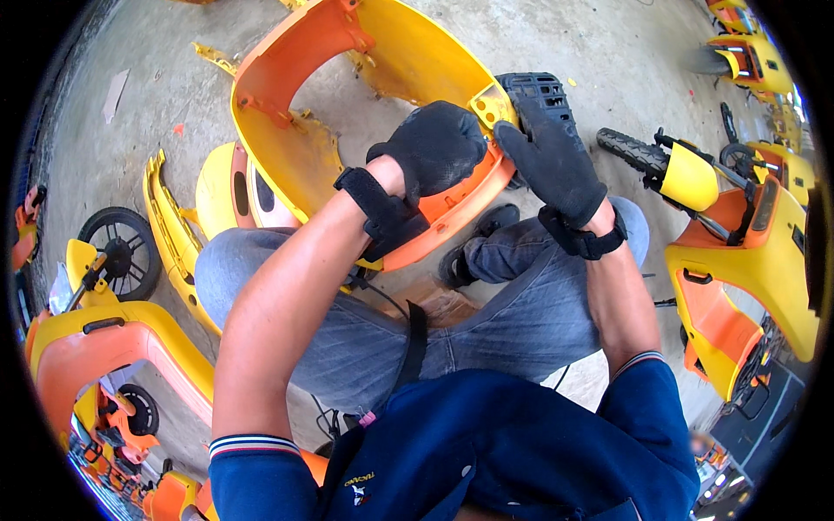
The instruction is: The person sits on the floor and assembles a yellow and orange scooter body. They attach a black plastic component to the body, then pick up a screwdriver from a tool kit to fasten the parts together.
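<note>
A large yellow and orange plastic body panel [434, 52], shaped like a hollow shell, stands in front of my knees. My left hand [439, 149], in a black glove, is closed over the panel's near edge; its fingers curl under and hide whatever they hold. My right hand [560, 165], also gloved in black, lies along the panel's right corner with fingers stretched and thumb apart. Between the hands is a small yellow bracket with holes [493, 106] at that corner. Just beyond my right fingers sits a black plastic grid piece [547, 94], partly covered by the hand.
Yellow body parts [169, 226] lie on the concrete floor [156, 95] at left, near a black wheel [122, 252]. A yellow and orange scooter [738, 252] lies on my right, its front tyre [634, 149] pointing toward me. More scooters line both sides.
</note>
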The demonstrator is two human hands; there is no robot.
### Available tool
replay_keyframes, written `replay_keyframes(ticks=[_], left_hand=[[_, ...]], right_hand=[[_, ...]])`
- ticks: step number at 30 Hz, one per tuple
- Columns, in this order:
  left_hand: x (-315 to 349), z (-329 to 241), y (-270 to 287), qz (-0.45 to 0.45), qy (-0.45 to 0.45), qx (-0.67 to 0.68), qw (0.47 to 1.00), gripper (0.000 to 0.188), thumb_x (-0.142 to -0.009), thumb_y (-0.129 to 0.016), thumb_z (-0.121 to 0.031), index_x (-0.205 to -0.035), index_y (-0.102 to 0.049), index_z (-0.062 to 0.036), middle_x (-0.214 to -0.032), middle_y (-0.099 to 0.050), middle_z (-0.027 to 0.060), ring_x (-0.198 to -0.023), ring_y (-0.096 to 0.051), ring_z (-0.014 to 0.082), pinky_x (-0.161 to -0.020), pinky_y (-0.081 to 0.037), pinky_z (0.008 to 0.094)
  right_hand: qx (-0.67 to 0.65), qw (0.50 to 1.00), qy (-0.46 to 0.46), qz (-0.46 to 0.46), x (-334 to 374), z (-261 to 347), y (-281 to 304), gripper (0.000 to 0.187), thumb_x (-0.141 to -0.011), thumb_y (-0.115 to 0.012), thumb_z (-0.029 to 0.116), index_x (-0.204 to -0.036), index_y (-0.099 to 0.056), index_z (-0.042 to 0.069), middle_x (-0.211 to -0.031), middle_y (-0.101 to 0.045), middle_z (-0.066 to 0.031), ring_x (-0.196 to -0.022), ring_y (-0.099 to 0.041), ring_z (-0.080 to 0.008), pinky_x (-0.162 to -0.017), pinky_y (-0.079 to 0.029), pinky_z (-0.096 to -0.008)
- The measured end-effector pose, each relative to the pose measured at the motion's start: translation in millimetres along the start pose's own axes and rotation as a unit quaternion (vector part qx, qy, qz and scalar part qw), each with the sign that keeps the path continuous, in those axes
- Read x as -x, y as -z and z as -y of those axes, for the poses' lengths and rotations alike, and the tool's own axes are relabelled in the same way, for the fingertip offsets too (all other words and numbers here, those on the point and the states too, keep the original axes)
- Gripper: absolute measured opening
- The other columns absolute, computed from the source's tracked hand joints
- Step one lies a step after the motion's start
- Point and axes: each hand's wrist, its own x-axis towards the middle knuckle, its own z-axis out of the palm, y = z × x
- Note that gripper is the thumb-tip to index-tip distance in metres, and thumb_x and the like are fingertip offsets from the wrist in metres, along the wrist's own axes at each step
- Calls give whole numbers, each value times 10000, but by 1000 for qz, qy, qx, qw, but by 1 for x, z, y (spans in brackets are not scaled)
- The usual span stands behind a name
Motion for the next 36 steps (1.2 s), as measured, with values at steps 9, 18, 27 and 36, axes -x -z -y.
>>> replay_keyframes(ticks=[9,18,27,36], left_hand=[[-1,-4,-9,32,51,-43,997,150,-738,-665,-183,-765,-662,-36,-721,-618,151,-694,-625,323,-642,-500,425],[-4,-4,19,121,257,377,881,69,-851,-677,-84,-863,-666,-17,-762,-668,20,-674,-633,92,-638,-533,243],[-7,-8,16,109,202,218,949,112,-872,-593,-70,-790,-643,-11,-669,-659,83,-591,-659,147,-575,-548,295],[-5,2,6,41,53,-55,996,73,-795,-623,-92,-732,-632,-56,-699,-650,117,-623,-652,264,-598,-520,375]], right_hand=[[43,998,28,-24,1,-7,-6,393,-954,-533,294,-1196,-528,-16,-948,-625,-194,-825,-603,-255,-766,-479,-368],[-39,999,17,-10,-4,-3,0,364,-942,-561,285,-1140,-578,-20,-889,-643,-164,-770,-597,-222,-709,-477,-347],[-48,998,-27,26,-5,-1,6,414,-965,-552,357,-1180,-595,6,-781,-620,-72,-648,-563,-129,-598,-459,-289],[-72,997,-27,30,-4,-2,9,301,-957,-541,316,-1034,-627,37,-700,-583,-23,-557,-520,-92,-515,-426,-257]])
